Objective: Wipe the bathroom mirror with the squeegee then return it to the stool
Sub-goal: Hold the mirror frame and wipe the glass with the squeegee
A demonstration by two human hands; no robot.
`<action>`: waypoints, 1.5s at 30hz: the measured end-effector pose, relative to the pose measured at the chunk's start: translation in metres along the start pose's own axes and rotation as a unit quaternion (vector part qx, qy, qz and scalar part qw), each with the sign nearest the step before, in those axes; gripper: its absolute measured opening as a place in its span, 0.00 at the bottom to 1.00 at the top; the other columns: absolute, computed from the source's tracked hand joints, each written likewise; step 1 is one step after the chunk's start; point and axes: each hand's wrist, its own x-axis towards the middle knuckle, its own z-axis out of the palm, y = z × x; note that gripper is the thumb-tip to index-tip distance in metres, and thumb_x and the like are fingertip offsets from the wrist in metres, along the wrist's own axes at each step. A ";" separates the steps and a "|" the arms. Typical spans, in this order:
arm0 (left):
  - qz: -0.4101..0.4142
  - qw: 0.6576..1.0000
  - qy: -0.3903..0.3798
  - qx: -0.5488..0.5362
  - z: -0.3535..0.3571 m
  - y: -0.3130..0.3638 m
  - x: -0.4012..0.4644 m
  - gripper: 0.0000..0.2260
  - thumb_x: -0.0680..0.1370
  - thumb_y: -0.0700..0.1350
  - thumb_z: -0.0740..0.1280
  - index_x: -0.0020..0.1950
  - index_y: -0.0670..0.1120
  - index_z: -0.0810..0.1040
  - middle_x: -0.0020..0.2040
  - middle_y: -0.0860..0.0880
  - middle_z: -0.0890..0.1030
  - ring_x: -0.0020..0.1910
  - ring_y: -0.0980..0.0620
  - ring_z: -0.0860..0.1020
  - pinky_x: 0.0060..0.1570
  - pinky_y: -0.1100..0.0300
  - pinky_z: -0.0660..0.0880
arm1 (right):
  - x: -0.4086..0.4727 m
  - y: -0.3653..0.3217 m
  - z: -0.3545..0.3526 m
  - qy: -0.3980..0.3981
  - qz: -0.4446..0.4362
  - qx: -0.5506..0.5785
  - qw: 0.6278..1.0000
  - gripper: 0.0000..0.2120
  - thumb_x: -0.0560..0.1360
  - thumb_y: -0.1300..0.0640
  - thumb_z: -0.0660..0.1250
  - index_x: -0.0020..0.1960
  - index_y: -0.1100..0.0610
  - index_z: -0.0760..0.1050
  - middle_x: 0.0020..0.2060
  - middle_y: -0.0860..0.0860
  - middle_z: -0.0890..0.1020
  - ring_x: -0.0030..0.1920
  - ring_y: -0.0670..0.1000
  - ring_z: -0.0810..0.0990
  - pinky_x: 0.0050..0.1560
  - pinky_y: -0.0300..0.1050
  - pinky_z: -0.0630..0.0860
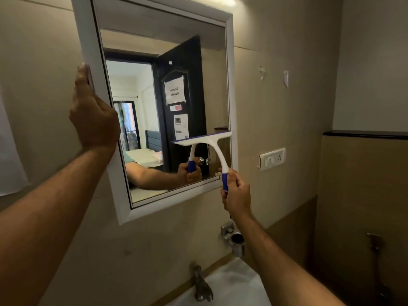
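A white-framed bathroom mirror hangs on the beige wall in front of me. My left hand grips the frame's left edge at mid height. My right hand holds the blue handle of a white squeegee, just past the mirror's lower right corner. The squeegee's blade lies flat against the glass in the lower right part, reaching to the right frame edge. The glass reflects the squeegee, my hand and a dark door with papers on it. The stool is out of sight.
Below the mirror sit a white sink and a metal tap. A chrome cup holder juts from the wall under my right forearm. A white switch plate is on the wall at right, beside a dark-topped ledge.
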 end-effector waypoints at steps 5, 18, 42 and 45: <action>0.006 1.000 -0.002 0.003 0.002 -0.002 0.002 0.20 0.83 0.41 0.51 0.74 0.44 0.66 0.70 0.47 0.74 0.68 0.48 0.73 0.67 0.64 0.67 | 0.013 -0.032 0.006 -0.003 -0.028 0.021 0.999 0.09 0.82 0.48 0.56 0.54 0.46 0.74 0.39 0.55 0.76 0.33 0.49 0.74 0.28 0.37 0.72; -0.001 1.000 -0.004 -0.001 0.001 0.000 0.002 0.19 0.83 0.41 0.51 0.74 0.43 0.65 0.70 0.48 0.73 0.69 0.49 0.72 0.68 0.67 0.65 | -0.003 -0.002 0.008 0.014 0.003 0.029 0.999 0.12 0.82 0.48 0.55 0.57 0.49 0.75 0.40 0.56 0.77 0.32 0.48 0.74 0.26 0.35 0.72; -0.013 0.999 -0.006 -0.035 0.000 -0.006 0.001 0.20 0.82 0.39 0.52 0.74 0.39 0.66 0.71 0.45 0.73 0.68 0.47 0.72 0.64 0.81 0.55 | -0.030 0.026 0.007 0.017 -0.005 -0.102 0.995 0.19 0.83 0.46 0.50 0.44 0.56 0.72 0.31 0.52 0.71 0.30 0.49 0.69 0.31 0.44 0.67; -0.015 0.999 -0.010 -0.040 0.000 -0.008 0.001 0.20 0.82 0.38 0.53 0.75 0.40 0.65 0.71 0.45 0.72 0.68 0.48 0.72 0.63 0.83 0.54 | -0.016 -0.004 0.026 0.037 -0.037 -0.081 0.995 0.16 0.83 0.45 0.50 0.45 0.52 0.71 0.34 0.53 0.72 0.32 0.49 0.71 0.33 0.43 0.69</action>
